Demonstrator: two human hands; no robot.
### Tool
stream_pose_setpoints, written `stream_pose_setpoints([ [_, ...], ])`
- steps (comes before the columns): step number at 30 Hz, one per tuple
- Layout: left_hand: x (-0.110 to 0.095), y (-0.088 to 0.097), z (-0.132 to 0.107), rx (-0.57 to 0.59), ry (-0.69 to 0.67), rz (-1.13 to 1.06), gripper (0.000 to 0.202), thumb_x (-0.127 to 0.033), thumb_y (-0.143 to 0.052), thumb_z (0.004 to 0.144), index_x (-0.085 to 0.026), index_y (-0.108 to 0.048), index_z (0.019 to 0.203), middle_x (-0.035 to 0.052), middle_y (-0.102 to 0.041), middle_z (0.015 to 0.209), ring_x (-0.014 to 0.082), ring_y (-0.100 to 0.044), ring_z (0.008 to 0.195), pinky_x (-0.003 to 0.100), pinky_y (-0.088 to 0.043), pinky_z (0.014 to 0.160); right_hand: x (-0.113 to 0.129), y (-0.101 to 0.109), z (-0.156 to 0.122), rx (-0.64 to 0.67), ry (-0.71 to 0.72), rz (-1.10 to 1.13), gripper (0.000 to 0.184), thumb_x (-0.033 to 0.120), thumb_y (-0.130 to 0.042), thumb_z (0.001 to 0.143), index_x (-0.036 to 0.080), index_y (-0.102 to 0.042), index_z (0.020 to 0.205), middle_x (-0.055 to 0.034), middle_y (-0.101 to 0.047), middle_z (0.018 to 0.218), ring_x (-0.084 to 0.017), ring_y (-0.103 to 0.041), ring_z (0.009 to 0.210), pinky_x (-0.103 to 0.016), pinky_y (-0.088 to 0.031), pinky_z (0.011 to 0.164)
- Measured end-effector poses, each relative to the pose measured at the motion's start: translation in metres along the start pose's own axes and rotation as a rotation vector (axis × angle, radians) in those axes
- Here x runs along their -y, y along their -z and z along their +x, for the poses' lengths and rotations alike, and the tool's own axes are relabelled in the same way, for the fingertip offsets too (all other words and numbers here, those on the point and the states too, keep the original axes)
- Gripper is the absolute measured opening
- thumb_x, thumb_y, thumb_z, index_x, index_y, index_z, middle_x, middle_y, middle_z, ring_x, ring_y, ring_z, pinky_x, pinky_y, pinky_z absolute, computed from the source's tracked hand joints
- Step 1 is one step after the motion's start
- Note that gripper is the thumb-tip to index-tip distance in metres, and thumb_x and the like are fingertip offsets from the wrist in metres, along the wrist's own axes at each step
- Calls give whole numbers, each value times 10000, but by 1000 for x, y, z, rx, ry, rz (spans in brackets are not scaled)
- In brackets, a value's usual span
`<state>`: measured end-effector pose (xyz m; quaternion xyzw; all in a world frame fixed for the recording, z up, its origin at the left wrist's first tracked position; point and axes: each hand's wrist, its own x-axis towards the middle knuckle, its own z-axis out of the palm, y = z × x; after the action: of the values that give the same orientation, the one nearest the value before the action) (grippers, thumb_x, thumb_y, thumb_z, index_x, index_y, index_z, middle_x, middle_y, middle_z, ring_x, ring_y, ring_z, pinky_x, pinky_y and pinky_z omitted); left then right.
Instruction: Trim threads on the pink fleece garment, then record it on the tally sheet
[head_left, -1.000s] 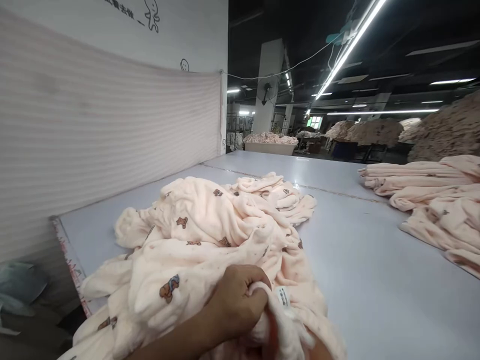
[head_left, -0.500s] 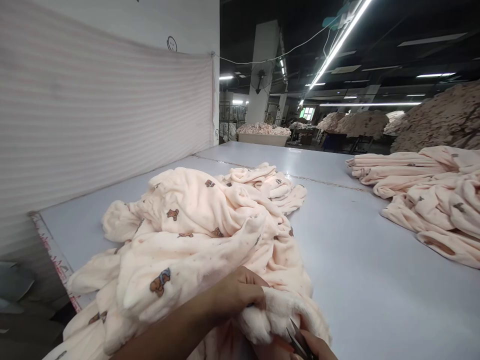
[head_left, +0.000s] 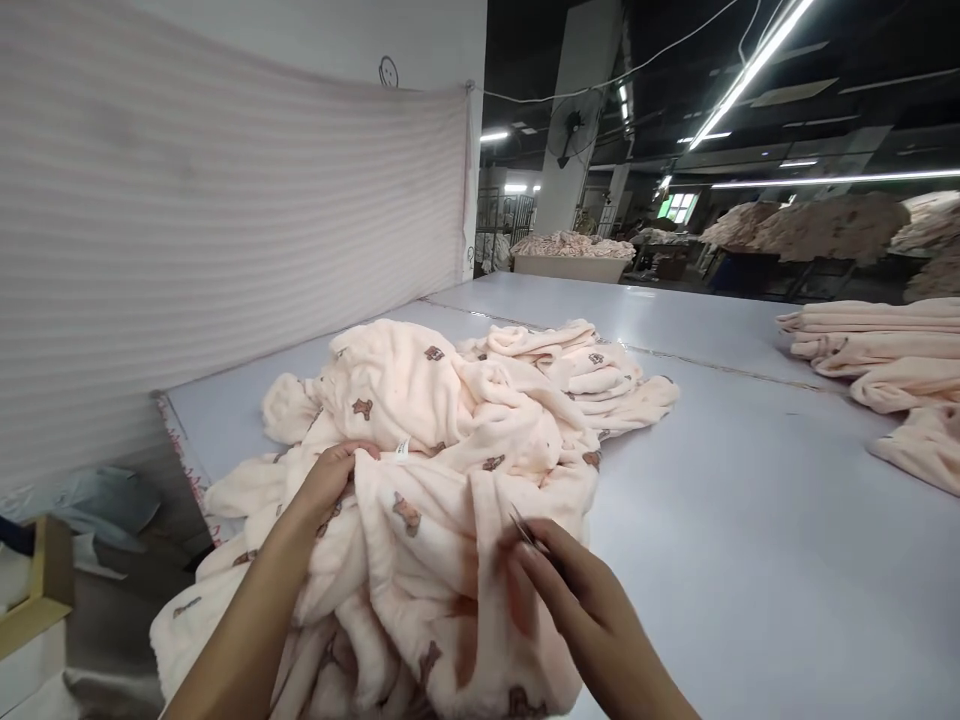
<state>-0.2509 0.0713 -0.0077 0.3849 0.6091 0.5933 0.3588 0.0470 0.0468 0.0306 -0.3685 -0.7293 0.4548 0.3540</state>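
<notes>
Gripping the blanket (head_left: pixel 450 440) edge beside its label (head_left: pixel 403 449), the left hand (head_left: pixel 330 480) fingers pinch fleece; the right hand (head_left: pixel 570 590) pinches small snips (head_left: pixel 523 527), trimming seemingly just underway, folded stack (head_left: pixel 870 340) beyond.

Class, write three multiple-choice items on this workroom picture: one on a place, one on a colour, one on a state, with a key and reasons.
1. Where do the neatly folded blankets lie?
A. far right of the table
B. on the floor
C. against the striped wall cloth

2. What colour is the fleece blanket under the hands?
A. dark blue
B. pale peach with brown bears
C. plain green

3. What is the left hand doing?
A. resting flat on bare table
B. gripping a fold of blanket
C. hanging in the air

Key: 1 A, the stack sits at the table's right edge. 2 B, bear prints show on peach fleece. 3 B, its fingers close on fabric near a small white label, while the right hand holds small metal snips.
</notes>
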Motion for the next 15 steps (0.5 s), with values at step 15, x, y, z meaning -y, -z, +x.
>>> stream_pose_setpoints([
  [15,-10,-89,-106,587,388,-174,282,-389,-642,726,-109,-661,699,-18,-536,534,82,-400,461,195,-276,454,-17,-29,66,-113,-43,118,345,470,-442,876,175,-580,763,49,-491,589,-107,-485,557,-252,-398,554],
])
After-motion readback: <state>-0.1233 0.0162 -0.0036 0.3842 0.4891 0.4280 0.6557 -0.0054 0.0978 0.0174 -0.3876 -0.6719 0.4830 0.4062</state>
